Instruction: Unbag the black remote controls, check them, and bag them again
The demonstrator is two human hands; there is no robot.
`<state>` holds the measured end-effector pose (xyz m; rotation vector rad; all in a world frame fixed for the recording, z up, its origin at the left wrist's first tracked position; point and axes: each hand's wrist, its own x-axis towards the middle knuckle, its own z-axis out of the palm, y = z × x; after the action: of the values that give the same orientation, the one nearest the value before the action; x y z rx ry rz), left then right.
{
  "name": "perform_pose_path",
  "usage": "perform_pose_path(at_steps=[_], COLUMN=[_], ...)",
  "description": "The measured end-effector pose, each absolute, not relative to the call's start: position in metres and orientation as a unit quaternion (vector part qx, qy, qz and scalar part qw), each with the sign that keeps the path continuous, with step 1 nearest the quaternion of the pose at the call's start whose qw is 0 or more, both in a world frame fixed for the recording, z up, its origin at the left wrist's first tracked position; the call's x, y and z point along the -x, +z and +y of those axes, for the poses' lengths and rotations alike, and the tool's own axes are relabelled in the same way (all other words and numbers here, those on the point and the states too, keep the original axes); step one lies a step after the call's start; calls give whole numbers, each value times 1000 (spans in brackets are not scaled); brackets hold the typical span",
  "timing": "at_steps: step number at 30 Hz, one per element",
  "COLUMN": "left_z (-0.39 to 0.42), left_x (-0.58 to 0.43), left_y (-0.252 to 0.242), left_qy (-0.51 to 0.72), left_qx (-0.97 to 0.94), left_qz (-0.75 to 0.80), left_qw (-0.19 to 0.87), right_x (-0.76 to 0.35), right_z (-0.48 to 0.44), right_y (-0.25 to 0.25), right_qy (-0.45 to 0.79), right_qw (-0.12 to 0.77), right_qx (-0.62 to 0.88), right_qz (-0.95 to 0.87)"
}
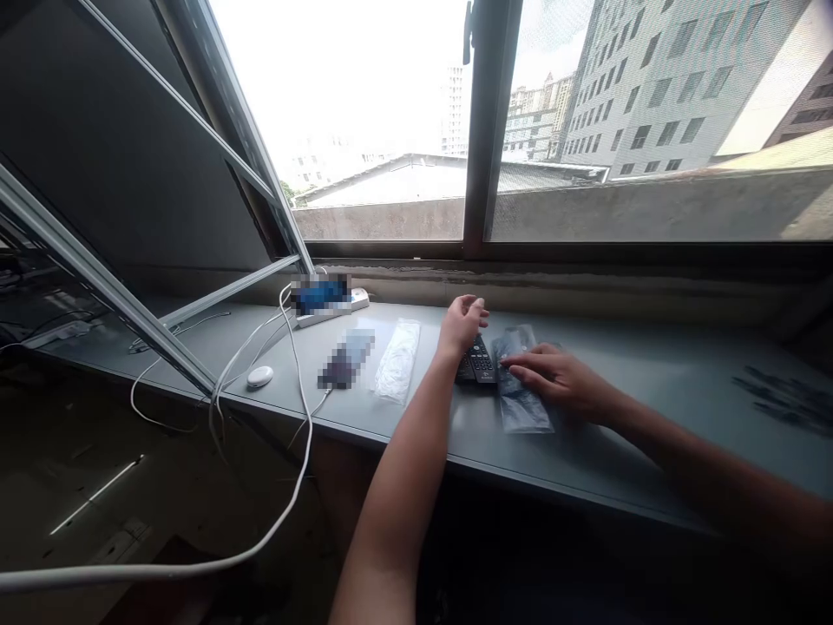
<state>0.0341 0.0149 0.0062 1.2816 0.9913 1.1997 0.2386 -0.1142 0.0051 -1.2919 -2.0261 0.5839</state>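
Two black remote controls (482, 363) lie side by side on the grey table, partly hidden by my left forearm. My left hand (463, 323) is over their far end, its fingers loosely bent and apart, with nothing visible in them. Just right of the remotes lies a clear plastic bag (526, 410); whether it has something dark inside or shows the table through it, I cannot tell. My right hand (563, 378) pinches the bag near its upper left edge with thumb and fingers.
A pile of clear plastic bags (396, 360) lies left of my left arm. Further left are a blurred-out phone-like thing (347, 358) on a cable, a white round device (259, 377) and a white power strip (359, 299). Dark slim items (787, 399) lie far right. A metal frame (195, 369) leans left.
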Motion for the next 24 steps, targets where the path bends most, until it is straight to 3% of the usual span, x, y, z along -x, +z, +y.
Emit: perform_pose_path(at_steps=[12, 16, 20, 24], left_z=[4, -1, -8, -11], left_x=[-33, -30, -29, -29], left_y=[-9, -3, 4, 8], left_qy=[397, 273, 153, 126], left_qx=[-739, -756, -771, -775], left_qz=[504, 586, 611, 611], left_qw=[202, 104, 93, 100], right_x=[-243, -247, -251, -251], right_z=[-108, -104, -101, -101], right_y=[-6, -14, -18, -14], right_qy=[138, 129, 159, 165], right_qw=[345, 286, 248, 253], right_qx=[459, 429, 442, 447], right_qz=[-807, -847, -847, -842])
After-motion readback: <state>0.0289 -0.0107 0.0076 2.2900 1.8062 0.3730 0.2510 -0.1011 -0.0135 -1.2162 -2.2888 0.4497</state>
